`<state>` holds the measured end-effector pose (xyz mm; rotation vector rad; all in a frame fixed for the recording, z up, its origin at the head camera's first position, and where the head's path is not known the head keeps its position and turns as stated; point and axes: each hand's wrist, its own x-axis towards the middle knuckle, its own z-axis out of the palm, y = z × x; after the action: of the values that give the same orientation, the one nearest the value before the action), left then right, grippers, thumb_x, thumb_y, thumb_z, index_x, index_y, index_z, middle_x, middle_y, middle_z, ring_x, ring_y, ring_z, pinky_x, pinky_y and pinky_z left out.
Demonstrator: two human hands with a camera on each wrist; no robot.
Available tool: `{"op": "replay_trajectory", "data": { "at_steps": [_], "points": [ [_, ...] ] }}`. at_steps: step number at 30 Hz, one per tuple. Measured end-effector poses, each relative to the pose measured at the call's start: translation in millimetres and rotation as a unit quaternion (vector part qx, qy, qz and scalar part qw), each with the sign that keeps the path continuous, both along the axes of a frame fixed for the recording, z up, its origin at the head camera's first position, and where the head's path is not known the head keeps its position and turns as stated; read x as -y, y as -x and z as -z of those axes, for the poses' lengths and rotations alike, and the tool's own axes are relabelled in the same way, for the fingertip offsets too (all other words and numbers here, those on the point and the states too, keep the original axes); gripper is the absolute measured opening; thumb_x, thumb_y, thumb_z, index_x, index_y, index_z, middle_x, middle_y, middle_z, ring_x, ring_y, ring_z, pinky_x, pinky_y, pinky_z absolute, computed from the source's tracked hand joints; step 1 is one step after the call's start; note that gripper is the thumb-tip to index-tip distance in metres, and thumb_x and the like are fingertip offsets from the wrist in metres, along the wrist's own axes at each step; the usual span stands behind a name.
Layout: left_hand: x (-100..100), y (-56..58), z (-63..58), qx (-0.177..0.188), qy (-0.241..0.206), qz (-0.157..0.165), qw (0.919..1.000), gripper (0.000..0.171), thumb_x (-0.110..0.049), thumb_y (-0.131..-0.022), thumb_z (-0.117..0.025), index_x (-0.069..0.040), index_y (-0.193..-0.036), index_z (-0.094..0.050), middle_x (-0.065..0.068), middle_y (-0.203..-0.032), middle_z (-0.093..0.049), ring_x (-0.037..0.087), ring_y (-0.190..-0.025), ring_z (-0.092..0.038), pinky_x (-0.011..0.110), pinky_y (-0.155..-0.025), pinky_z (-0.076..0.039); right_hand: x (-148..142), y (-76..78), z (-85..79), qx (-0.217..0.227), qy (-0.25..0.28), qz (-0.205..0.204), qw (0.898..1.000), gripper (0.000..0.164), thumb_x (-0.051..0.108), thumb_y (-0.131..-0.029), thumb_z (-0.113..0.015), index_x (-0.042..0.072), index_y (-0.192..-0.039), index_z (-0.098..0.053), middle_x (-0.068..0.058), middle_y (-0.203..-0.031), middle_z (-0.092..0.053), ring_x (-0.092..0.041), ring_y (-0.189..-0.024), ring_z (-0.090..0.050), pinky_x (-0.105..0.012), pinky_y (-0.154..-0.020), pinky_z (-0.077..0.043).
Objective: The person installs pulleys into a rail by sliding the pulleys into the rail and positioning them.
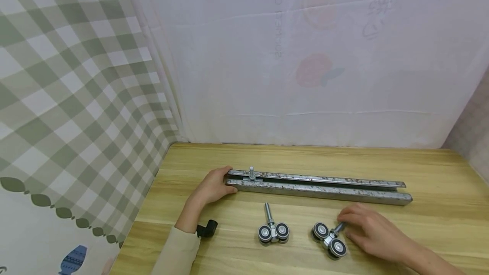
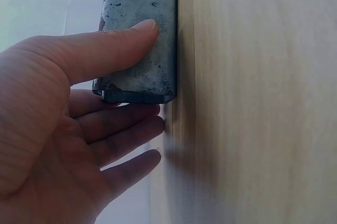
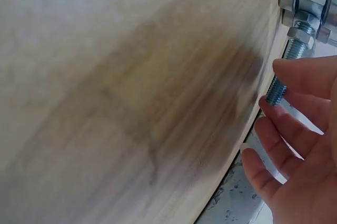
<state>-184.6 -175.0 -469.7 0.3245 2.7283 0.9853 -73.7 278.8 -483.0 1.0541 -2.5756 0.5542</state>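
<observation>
A worn steel channel rail (image 1: 324, 192) lies across the table with its slot facing up. My left hand (image 1: 212, 186) holds its left end, the thumb on the near side wall (image 2: 139, 6) in the left wrist view. Inside that end sits a roller trolley whose threaded bolt (image 1: 251, 173) stands up through the slot; its wheels are hidden. At the right, my right hand (image 1: 376, 230) pinches the bolt (image 3: 294, 50) of another roller trolley (image 1: 328, 241) between thumb and fingers. A third roller trolley (image 1: 274, 233) lies between the hands, bolt pointing away from me.
The wood-grain table (image 1: 237, 253) meets a white printed curtain (image 1: 244, 75) at its back edge. Green checked cloth (image 1: 76, 75) hangs along the left side. A small black fitting (image 1: 208, 229) shows beside my left wrist.
</observation>
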Motion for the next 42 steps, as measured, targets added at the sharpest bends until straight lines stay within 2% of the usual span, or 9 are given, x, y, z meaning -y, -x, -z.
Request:
{"op": "replay_trajectory", "data": {
  "at_steps": [5, 13, 18, 22, 24, 26, 34, 42],
  "points": [
    [-0.3, -0.9, 0.8, -0.002, -0.002, -0.002, 1.0000, 0.077, -0.023, -0.090, -0.086, -0.001, -0.154, -0.050, 0.019, -0.155, -0.051, 0.038, -0.145, -0.046, 0.052, -0.116, -0.042, -3.2, 4.3, 1.8, 0.009, 0.014, -0.023, 1.000, 0.038, 0.004, -0.070, -0.091, 0.020, -0.102, -0.079, 0.014, -0.102, -0.070, -0.008, -0.092, -0.066, -0.010, -0.089, -0.047],
    [-0.6, -0.4, 1.4, -0.002, -0.002, -0.005, 1.0000, 0.077, -0.023, -0.089, -0.086, -0.002, -0.154, -0.050, 0.018, -0.155, -0.051, 0.038, -0.145, -0.046, 0.053, -0.116, -0.042, -9.1, 7.7, -5.9, 0.037, 0.040, -0.059, 0.997, 0.042, -0.001, -0.071, -0.089, 0.023, -0.101, -0.075, 0.017, -0.099, -0.067, -0.003, -0.087, -0.063, -0.008, -0.081, -0.047],
    [0.0, 0.1, 2.3, -0.002, 0.001, -0.005, 1.0000, 0.077, -0.024, -0.089, -0.086, -0.002, -0.154, -0.050, 0.018, -0.154, -0.053, 0.037, -0.144, -0.047, 0.053, -0.115, -0.043, -14.0, 5.2, -9.4, 0.048, 0.050, -0.065, 0.995, 0.033, 0.006, -0.079, -0.088, 0.026, -0.099, -0.070, 0.018, -0.095, -0.064, 0.001, -0.084, -0.058, -0.009, -0.073, -0.044],
    [0.6, 0.1, 3.1, -0.003, 0.000, -0.003, 1.0000, 0.078, -0.024, -0.089, -0.087, -0.001, -0.154, -0.050, 0.019, -0.154, -0.053, 0.038, -0.144, -0.047, 0.052, -0.116, -0.043, -14.0, 0.6, -12.1, 0.050, 0.062, -0.058, 0.995, 0.040, 0.004, -0.077, -0.089, 0.029, -0.098, -0.066, 0.021, -0.093, -0.060, 0.005, -0.081, -0.052, -0.013, -0.065, -0.040],
    [0.9, -0.2, 3.5, -0.004, 0.001, -0.003, 1.0000, 0.078, -0.023, -0.089, -0.087, 0.000, -0.154, -0.050, 0.019, -0.154, -0.053, 0.038, -0.144, -0.047, 0.052, -0.116, -0.042, -13.2, -1.6, -15.0, 0.061, 0.067, -0.055, 0.994, 0.049, -0.003, -0.072, -0.089, 0.030, -0.098, -0.065, 0.022, -0.092, -0.058, 0.006, -0.080, -0.050, -0.013, -0.063, -0.039],
    [1.5, -0.5, 3.8, -0.005, 0.002, -0.004, 1.0000, 0.079, -0.023, -0.089, -0.087, 0.001, -0.153, -0.050, 0.020, -0.153, -0.053, 0.038, -0.143, -0.048, 0.052, -0.116, -0.042, -11.3, -3.3, -18.2, 0.073, 0.072, -0.055, 0.993, 0.051, -0.006, -0.072, -0.089, 0.030, -0.099, -0.065, 0.021, -0.092, -0.058, 0.006, -0.080, -0.050, -0.013, -0.062, -0.039],
    [2.2, -1.2, 2.6, -0.012, 0.001, -0.002, 0.9999, 0.078, -0.022, -0.088, -0.087, 0.001, -0.153, -0.051, 0.021, -0.152, -0.054, 0.039, -0.143, -0.048, 0.052, -0.116, -0.042, 5.7, -7.2, -31.7, 0.052, 0.096, -0.070, 0.992, 0.050, -0.005, -0.072, -0.090, 0.029, -0.100, -0.066, 0.022, -0.093, -0.061, 0.006, -0.080, -0.053, -0.013, -0.063, -0.042],
    [0.2, 0.2, 1.2, -0.012, 0.003, 0.005, 0.9999, 0.078, -0.022, -0.089, -0.087, 0.001, -0.153, -0.050, 0.021, -0.152, -0.054, 0.038, -0.143, -0.048, 0.052, -0.116, -0.043, 26.3, -8.1, -37.7, 0.038, 0.115, -0.057, 0.991, 0.045, -0.003, -0.074, -0.090, 0.029, -0.099, -0.069, 0.025, -0.093, -0.059, 0.006, -0.079, -0.054, -0.013, -0.062, -0.044]
  ]
}}
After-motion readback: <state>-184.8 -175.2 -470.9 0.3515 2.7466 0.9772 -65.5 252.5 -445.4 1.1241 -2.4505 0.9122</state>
